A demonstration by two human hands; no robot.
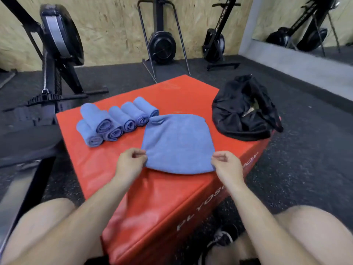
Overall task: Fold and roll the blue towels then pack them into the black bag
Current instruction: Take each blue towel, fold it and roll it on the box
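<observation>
Head view: flat-folded blue terry towel [177, 144] is laid at centre of red padded plyo box [107, 165] top. Its near corners are pinched, one by left hand [129, 161], one by right hand [227, 163], both equally close. Cloth stretches away from fingertips twd box's far edge, so roll gets driven fwd, prob.

Box [168, 197] at centre, flat towel [177, 144] on its top nearest the person, left hand [129, 161] pinching the towel's near left corner, right hand [227, 163] pinching its near right corner, rolled towels [114, 121] clustered behind and to the left, bag [242, 111] on the box's far right corner, exercise machines [162, 44] on the floor [305, 150] behind, against the wall [114, 25].
</observation>
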